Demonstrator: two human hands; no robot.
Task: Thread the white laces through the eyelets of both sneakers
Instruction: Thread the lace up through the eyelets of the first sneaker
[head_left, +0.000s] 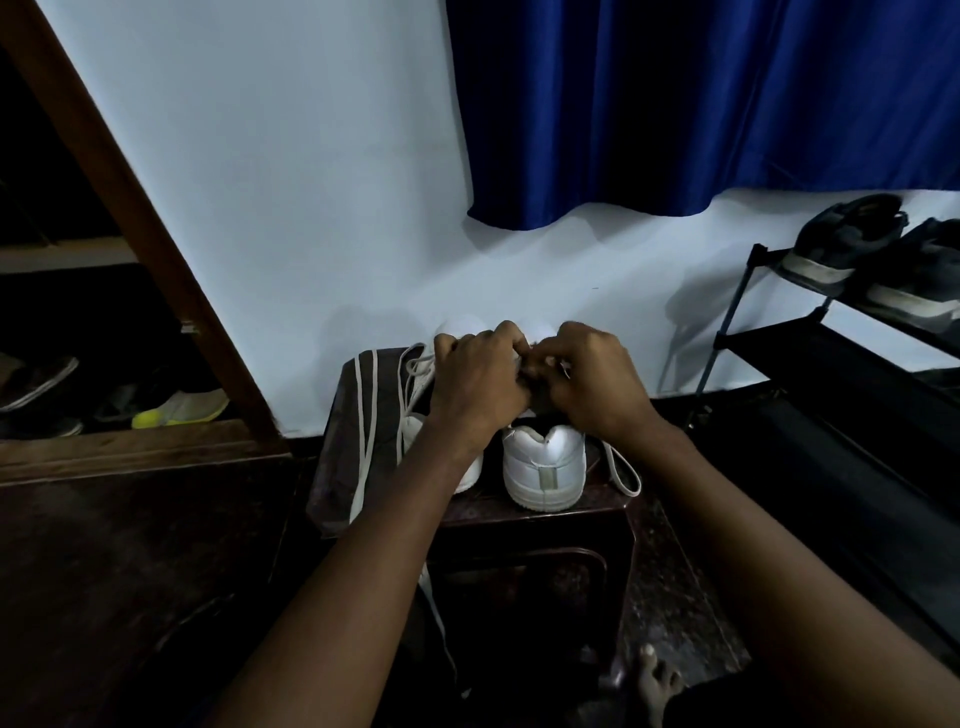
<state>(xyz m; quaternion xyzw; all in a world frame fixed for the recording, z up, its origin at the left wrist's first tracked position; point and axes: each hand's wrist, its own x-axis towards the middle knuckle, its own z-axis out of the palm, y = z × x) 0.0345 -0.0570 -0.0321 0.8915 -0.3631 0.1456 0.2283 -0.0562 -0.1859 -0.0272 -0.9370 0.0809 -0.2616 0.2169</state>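
1. Both hands, left hand (475, 384) and right hand (592, 382), curl together over the right sneaker (543, 462); whether they pinch its lace is hidden.
2. The left sneaker (457, 457) stands just beside at 9 o'clock on the dark desk (519, 519).
3. A loose white lace (366, 436) trails at 9 o'clock: likely light, limp; best pinched at its tip.

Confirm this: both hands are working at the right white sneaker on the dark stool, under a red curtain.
Not quite. The curtain is blue, not red, as the head view shows. The rest holds: left hand and right hand work at the right sneaker on the stool.
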